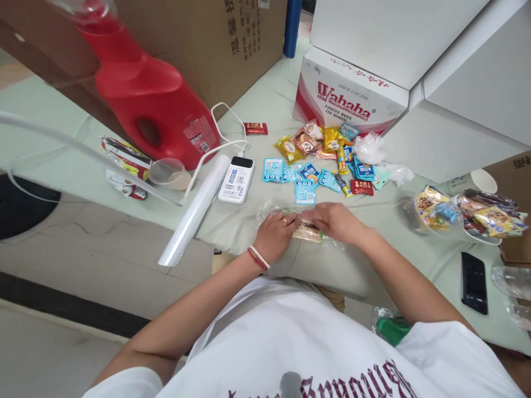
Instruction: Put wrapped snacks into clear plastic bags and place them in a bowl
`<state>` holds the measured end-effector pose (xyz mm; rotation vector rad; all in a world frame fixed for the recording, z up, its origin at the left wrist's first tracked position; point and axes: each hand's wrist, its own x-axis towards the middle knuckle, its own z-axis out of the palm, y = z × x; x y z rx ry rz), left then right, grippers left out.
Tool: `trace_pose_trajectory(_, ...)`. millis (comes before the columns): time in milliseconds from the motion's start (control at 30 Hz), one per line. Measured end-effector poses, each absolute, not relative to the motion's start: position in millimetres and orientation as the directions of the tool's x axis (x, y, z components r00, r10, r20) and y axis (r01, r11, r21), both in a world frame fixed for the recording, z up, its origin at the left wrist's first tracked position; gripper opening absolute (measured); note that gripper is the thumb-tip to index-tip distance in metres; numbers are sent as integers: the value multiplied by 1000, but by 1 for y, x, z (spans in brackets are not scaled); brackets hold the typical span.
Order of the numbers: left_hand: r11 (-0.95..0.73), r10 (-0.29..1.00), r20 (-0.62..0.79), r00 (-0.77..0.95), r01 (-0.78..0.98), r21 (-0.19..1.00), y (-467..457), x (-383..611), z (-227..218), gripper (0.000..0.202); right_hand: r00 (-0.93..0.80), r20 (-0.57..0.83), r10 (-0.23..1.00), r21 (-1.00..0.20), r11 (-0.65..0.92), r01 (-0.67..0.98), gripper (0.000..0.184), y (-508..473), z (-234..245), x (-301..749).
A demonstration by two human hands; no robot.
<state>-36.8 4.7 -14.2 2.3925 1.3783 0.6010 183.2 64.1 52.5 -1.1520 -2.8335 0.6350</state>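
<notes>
Looks mid-job: both hands are on the clear pkt (307, 234), which sits at the front edge of the desk (365, 265), approx. centre, below the loose snack sachets (305, 191). Done so far: pkt's in reach & being worked; no contents seen out of it. Left, prob.: whatever's to be done w/ the wrap; can't tell if it's torn. L hand (277, 235) lies over its left end, fingers close together; R hand (337, 221) has fingers bent at its top edge, can't tell if pinching film. Pkt: crinkly, see-through, thin pale sticks inside, green bits nr the ends.
</notes>
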Motion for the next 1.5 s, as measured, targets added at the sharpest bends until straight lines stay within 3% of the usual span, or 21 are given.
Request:
trace_pose_trajectory(167,-345,925,232,302,406,846,3,-67,-22,27,-734,-221,642,-139,724,675,59,14,37,183)
trace_pose_trajectory(267,-95,988,123,-96,255,962,8,-90,-20,25,-744,-185,642,-77,745,662,61,4,32,180)
trace_pose_trajectory(333,14,942,65,-331,229,973,17,-98,-16,29,-747,-171,643,-62,749,659,60,2,33,177)
trace_pose_trajectory(433,60,932,108,-346,440,896,30,-92,-11,30,-747,-163,645,-44,751,658,60,2,35,172)
trace_pose_trajectory(533,-5,985,123,-123,688,726,30,-83,-6,37,-747,-156,646,-33,753,658,60,2,35,172)
trace_pose_trajectory(633,-71,997,20,75,780,621,17,-87,3,20,-745,-163,647,-46,749,661,61,3,34,176)
trace_pose_trajectory(733,26,991,-111,73,717,697,3,-94,17,20,-744,-164,647,-77,744,664,63,4,32,178)
trace_pose_trajectory(867,213,968,-250,34,426,879,-5,-69,27,21,-756,-133,641,-136,744,654,61,3,28,176)
trace_pose_trajectory(933,176,972,-223,73,400,900,-5,-46,24,15,-758,-95,646,-170,739,651,58,-1,25,176)
trace_pose_trajectory(1033,-56,985,-48,164,579,813,-4,-18,13,22,-739,-12,673,-307,701,644,47,-9,21,184)
trace_pose_trajectory(1100,-181,974,25,225,704,687,-7,-8,6,27,-666,57,744,-459,612,644,44,-15,16,192)
trace_pose_trajectory(1167,-230,963,16,269,792,565,-10,-5,2,28,-457,124,881,-537,447,715,43,-19,8,201)
trace_pose_trajectory(1233,-233,961,-27,277,855,464,-14,-4,2,28,-187,172,967,-487,248,837,42,-22,-2,207)
trace_pose_trajectory(1300,-213,968,-39,248,894,395,-16,-5,6,27,-34,199,979,-388,110,915,43,-23,-10,210)
trace_pose_trajectory(1400,-153,986,-4,167,915,374,-15,-6,12,24,-17,176,984,-367,82,926,28,-25,-13,214)
trace_pose_trajectory(1500,-42,998,-13,53,902,430,-9,-10,11,47,-15,127,992,-492,76,867,21,-24,1,218)
